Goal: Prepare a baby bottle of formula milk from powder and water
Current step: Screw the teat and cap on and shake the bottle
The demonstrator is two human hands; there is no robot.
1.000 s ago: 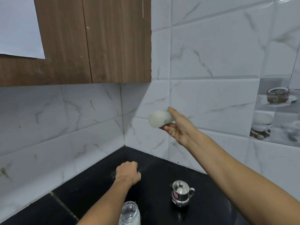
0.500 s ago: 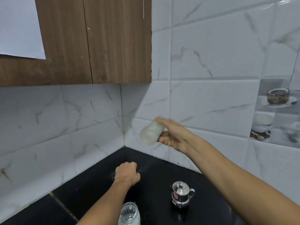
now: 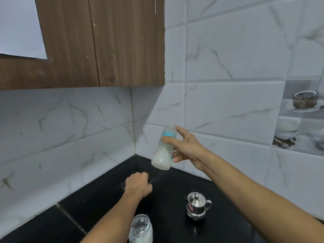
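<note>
Since the earlier frame, we see the baby bottle (image 3: 163, 150) swing from nearly level to near upright, milky base down, teal collar up. Our right hand (image 3: 185, 148) pinches it mid-air, thumb and fingers wrapped around. Our left hand (image 3: 138, 185) rests fisted on the black countertop (image 3: 98, 199). Powder jar (image 3: 141, 229) at 6 o'clock, steel pot (image 3: 197, 206) at 4. Marbled wall tiles (image 3: 228, 55) meet in a corner; wooden cabinet (image 3: 105, 41) at 11.

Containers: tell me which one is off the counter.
The baby bottle of milk, held in the air by the right hand. The powder jar and steel pot stand on the counter.
</note>
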